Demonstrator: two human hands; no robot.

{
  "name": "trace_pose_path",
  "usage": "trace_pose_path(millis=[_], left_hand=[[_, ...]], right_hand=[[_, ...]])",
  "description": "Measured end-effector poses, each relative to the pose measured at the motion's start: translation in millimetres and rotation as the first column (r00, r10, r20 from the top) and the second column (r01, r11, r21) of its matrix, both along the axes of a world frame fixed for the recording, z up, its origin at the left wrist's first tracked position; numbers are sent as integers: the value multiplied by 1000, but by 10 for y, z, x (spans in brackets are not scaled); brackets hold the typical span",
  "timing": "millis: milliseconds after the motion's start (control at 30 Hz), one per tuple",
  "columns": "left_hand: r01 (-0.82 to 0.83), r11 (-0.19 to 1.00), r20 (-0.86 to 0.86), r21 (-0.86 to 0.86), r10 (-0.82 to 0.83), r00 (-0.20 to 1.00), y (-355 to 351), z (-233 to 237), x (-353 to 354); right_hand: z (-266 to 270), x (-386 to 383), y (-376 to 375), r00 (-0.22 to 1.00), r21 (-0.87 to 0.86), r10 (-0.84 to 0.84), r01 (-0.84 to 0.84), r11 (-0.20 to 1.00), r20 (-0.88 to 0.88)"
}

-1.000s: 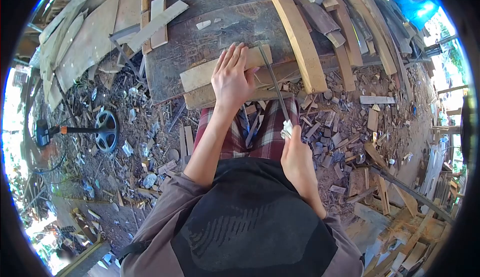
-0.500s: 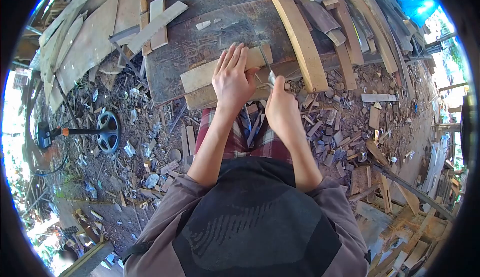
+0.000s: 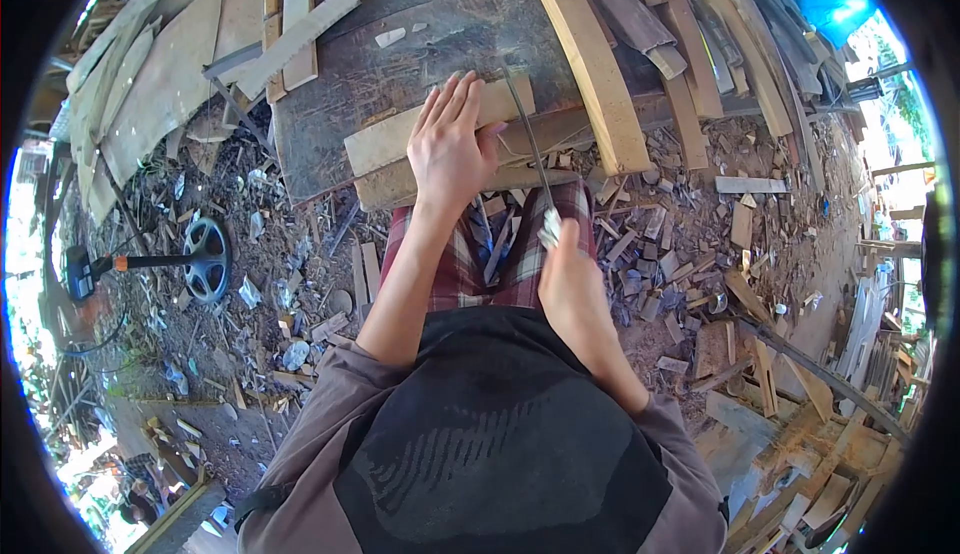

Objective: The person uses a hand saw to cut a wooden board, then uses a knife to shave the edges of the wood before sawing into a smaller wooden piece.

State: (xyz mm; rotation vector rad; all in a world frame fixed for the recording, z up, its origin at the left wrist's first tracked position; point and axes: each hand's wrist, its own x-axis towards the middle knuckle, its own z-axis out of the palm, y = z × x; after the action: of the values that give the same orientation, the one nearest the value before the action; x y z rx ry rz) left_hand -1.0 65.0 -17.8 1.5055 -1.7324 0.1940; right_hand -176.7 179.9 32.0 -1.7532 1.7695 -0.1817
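Observation:
A short pale board (image 3: 385, 144) lies across the near edge of a dark worn table (image 3: 350, 84), above a second piece of wood (image 3: 388, 187). My left hand (image 3: 450, 149) rests flat on the board, its fingers extended and pointing away from me. In my right hand (image 3: 575, 279) is the pale handle of a thin saw (image 3: 534, 144), with my fingers wrapped round it. The narrow blade runs forward across the right end of the board. Its exact contact with the wood is too small to tell.
A long light beam (image 3: 590, 64) lies right of the board, with more planks beyond. Wood strips (image 3: 300, 44) lie at the table's left. A metal detector (image 3: 160, 262) is on the littered ground at left. Offcuts (image 3: 655, 224) cover the ground at right.
My right hand has drawn back toward my body with the saw, so more blade shows on the near side of the board. My left hand still presses on the board.

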Motion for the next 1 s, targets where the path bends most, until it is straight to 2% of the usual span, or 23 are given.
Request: trace_pose_path(millis=[267, 400, 500, 667, 767, 867, 1000], left_hand=[[-1, 1000, -17, -13, 1, 1000, 1, 18, -9], [-9, 1000, -8, -10, 9, 1000, 6, 3, -24], [-9, 1000, -5, 7, 9, 1000, 17, 20, -31], [-10, 1000, -24, 26, 11, 1000, 8, 21, -27], [12, 1000, -28, 10, -12, 1000, 10, 31, -25], [16, 1000, -7, 5, -16, 1000, -13, 26, -12], [21, 1000, 16, 6, -21, 1000, -17, 37, -12]], right_hand=[[-35, 265, -619, 999, -136, 33, -35, 990, -19], [30, 196, -641, 999, -90, 17, -14, 996, 31], [-8, 113, -457, 999, -128, 25, -22, 992, 22], [63, -258, 182, 999, -67, 29, -28, 997, 17], [122, -301, 238, 1000, -58, 12, -11, 998, 24], [137, -215, 21, 1000, -41, 8, -7, 999, 29], [118, 156, -636, 999, -14, 10, -9, 1000, 34]])
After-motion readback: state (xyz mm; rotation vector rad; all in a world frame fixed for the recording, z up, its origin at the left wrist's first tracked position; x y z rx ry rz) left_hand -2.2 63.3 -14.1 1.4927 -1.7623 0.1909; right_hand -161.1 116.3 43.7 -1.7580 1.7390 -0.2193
